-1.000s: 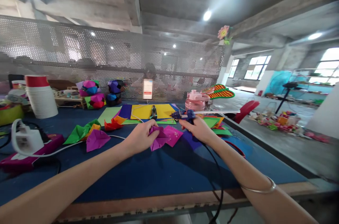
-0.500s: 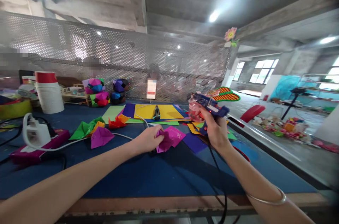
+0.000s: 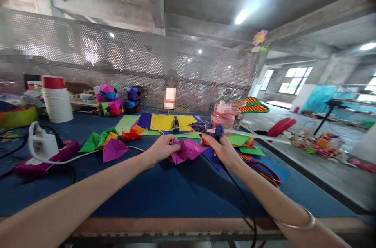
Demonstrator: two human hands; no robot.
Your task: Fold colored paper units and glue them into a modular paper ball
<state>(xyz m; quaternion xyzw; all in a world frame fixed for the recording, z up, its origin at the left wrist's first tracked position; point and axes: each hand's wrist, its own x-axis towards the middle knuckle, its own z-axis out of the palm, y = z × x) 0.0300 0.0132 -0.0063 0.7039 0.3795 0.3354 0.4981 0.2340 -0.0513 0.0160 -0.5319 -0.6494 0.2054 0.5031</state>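
Clearly, the fingers (image 3: 174,148) of the left hand (image 3: 161,149) pinch purple paper (image 3: 182,152); the right hand (image 3: 227,152) grips a glue gun (image 3: 214,130).

The left hand (image 3: 163,149) pinches purple folded paper (image 3: 182,153) — the right (image 3: 225,151) grips a glue gun (image 3: 216,130).

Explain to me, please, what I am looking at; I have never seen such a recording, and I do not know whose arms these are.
There is no machine: the arms are a person's, and one camera worn on that person's head looks forward and down. The left hand pinches a folded purple paper. The right hand grips a blue glue gun, its nozzle pointing left. On the blue tabletop lie more folded pieces, in green, orange and purple, and a flat yellow sheet. Farther back stand a pink bottle on the right and a stack of cups on the left.
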